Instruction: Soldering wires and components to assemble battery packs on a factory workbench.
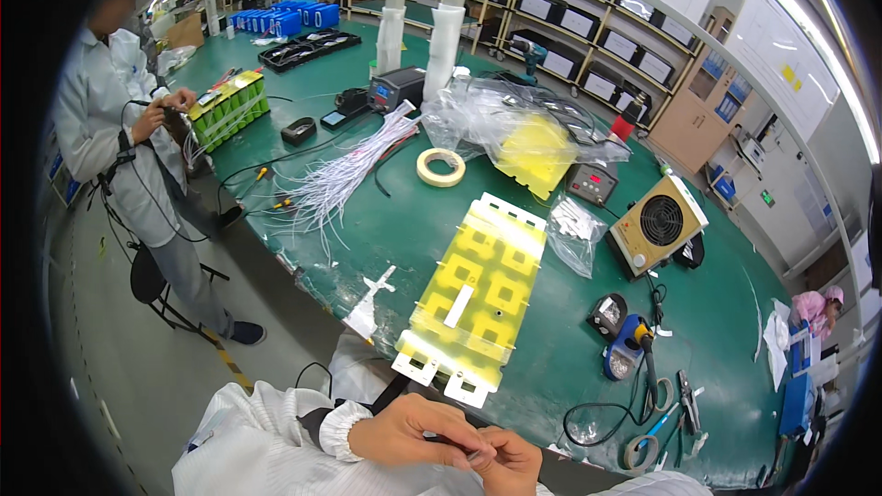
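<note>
My left hand (413,432) and my right hand (511,465) meet at the table's near edge, fingers pressed together. A small dark thing shows between the fingertips; it is too small and too covered to name. Just beyond my hands lies a yellow battery-pack panel (478,298) with square cut-outs and white, holed end strips. A white strip (458,306) is stuck on its middle. The panel lies flat and apart from my hands.
Tape roll (441,167) and white wire bundle (354,170) lie beyond the panel. To the right are a fan unit (660,220), a soldering iron in its holder (634,344), tweezers and pliers (688,400). At left, a person works on a green battery pack (230,110).
</note>
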A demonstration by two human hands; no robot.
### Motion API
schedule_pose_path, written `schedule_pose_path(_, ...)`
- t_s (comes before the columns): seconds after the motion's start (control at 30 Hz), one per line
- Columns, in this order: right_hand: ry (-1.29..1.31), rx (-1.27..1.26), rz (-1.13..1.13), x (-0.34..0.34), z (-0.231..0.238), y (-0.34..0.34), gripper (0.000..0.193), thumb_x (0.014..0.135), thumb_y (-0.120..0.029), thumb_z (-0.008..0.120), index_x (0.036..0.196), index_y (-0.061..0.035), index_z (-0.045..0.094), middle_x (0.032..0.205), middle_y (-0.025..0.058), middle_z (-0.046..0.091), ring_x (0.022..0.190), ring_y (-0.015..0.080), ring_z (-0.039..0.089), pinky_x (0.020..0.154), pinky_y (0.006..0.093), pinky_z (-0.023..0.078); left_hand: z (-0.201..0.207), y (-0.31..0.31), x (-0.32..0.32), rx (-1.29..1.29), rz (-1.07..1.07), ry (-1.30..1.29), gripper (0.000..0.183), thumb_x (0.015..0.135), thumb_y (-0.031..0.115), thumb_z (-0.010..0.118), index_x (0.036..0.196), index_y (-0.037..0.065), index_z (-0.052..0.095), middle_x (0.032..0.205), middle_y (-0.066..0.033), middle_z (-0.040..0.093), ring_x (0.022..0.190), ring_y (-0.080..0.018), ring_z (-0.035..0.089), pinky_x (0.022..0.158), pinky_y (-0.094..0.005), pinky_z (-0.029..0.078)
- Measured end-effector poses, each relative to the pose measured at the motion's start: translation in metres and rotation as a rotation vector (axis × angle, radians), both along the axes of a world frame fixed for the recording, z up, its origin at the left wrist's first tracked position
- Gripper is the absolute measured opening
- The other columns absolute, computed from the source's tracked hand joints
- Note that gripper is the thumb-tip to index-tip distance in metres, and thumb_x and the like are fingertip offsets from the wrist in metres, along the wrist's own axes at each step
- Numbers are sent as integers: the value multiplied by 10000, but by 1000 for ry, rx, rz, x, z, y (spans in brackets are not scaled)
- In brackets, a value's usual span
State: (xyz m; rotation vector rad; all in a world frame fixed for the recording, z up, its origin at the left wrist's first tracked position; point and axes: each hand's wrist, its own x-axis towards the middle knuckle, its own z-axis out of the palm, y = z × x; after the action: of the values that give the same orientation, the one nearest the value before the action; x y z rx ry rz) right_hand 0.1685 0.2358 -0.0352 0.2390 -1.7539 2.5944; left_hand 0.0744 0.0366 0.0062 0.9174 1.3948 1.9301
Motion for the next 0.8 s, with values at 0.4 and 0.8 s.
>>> schedule_pose_path(0.4,271,586,-310,-25,68,-19,163,846,31,776,1002,41,729,908,158,736,805,211,722,694,291,555,9,-10,-4,-72,443,550,359,794,45,834,1141,1,750,881,-92,761,757,-227,704,664,-321,529)
schedule_pose_path(0.8,38,451,-249,-27,68,-23,141,846,33,784,984,34,755,943,135,751,832,172,721,736,268,553,2,-14,-9,-107,397,551,324,816,65,818,1130,12,759,943,-65,778,789,-216,713,689,-312,539)
